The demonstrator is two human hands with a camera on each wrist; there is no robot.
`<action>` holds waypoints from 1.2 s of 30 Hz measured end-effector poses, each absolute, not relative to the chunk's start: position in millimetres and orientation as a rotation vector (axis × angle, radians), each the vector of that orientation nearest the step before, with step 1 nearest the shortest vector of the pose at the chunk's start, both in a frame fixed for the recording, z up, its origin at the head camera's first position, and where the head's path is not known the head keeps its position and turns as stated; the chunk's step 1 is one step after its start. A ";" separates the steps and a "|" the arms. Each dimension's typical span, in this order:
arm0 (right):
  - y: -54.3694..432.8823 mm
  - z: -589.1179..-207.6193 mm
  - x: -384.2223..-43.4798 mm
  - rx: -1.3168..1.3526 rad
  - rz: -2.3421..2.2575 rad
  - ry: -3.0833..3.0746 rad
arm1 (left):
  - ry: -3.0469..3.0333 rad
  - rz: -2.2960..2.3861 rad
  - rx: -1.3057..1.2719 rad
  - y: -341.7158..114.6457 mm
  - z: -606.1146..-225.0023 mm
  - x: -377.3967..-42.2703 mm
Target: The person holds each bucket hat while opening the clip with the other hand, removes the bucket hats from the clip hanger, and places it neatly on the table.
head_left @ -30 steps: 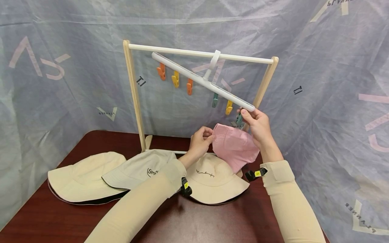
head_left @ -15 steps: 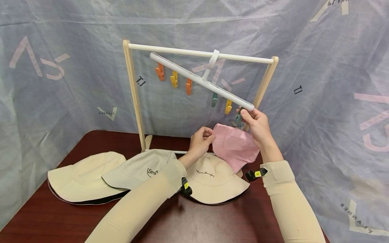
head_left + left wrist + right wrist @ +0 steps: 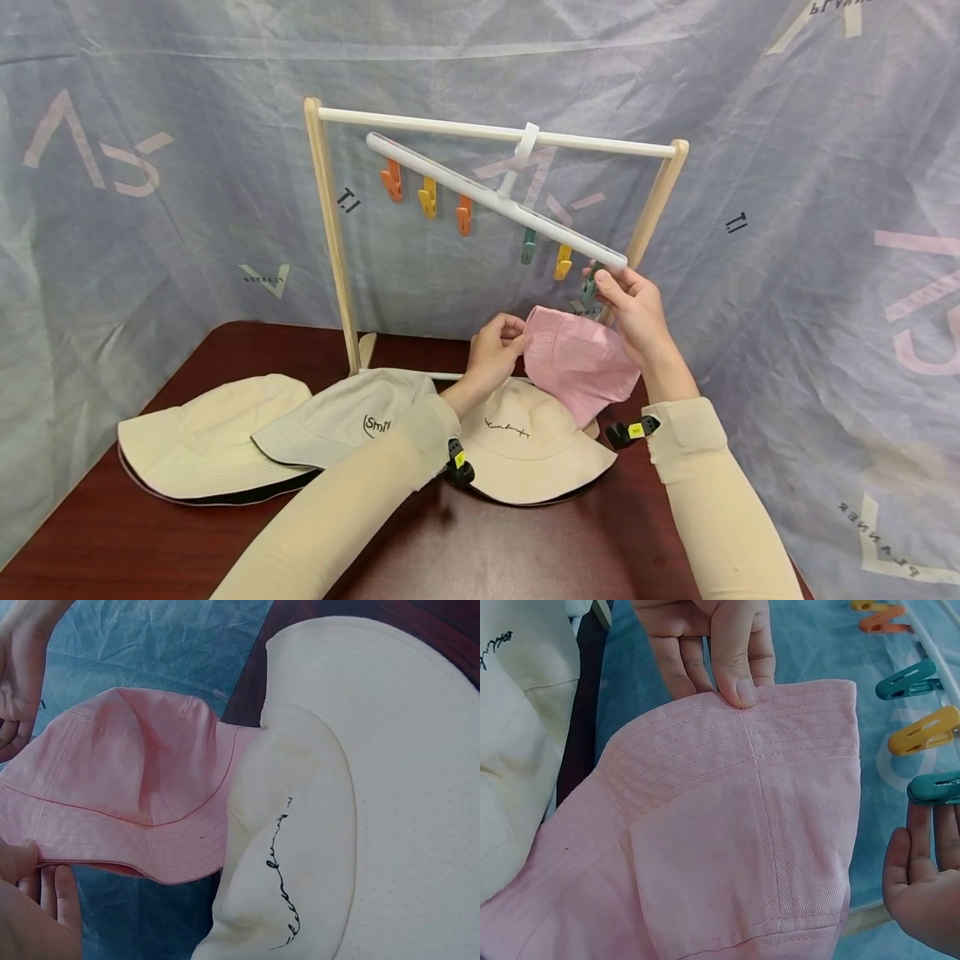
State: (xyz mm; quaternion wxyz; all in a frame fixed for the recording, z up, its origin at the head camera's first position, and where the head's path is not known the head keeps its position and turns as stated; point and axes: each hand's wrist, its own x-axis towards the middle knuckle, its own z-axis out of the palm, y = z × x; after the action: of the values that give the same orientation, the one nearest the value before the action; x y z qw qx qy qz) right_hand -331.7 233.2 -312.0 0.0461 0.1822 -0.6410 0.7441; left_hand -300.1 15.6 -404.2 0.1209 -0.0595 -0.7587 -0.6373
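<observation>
In the head view my left hand (image 3: 493, 354) pinches the brim edge of a pink bucket hat (image 3: 577, 354) between thumb and fingers. The right wrist view shows that grip from closer, with the thumb lying on the stitched brim (image 3: 802, 712). My right hand (image 3: 641, 321) holds the green clothespin (image 3: 590, 286) at the low right end of a white clip hanger (image 3: 480, 193). Hooked over the rack's top bar, the hanger tilts down to the right. The pink hat hangs below that clothespin, apart from it.
A wooden-sided rack (image 3: 330, 233) with a white top bar (image 3: 420, 125) stands on the dark red table (image 3: 517, 542). Along the hanger are more clothespins, such as an orange one (image 3: 465, 217). A cream hat (image 3: 532, 433), a grey hat (image 3: 345, 417) and a pale yellow hat (image 3: 217, 425) lie in front.
The hanger has shifted slightly left and its tilt has eased a little, the left end dropping and the right end rising. Both hands and the pink hat stay nearly still.
</observation>
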 end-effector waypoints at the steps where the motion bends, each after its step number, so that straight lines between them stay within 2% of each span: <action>1: 233.2 -312.0 -331.6 0.553 2.279 -1.952 | -2.216 -1.857 -0.174 15.7 -404.2 -300.1; 36: 240.5 -317.5 -328.8 0.599 2.385 -1.857 | -2.210 -1.898 -0.140 15.5 -408.5 -300.8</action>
State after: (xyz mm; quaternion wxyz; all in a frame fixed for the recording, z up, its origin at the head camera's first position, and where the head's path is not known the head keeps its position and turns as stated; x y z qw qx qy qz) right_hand -328.8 240.5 -317.5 0.0299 0.1943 -0.6024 0.7736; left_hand -300.8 15.5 -408.5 0.1122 -0.0478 -0.7531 -0.6465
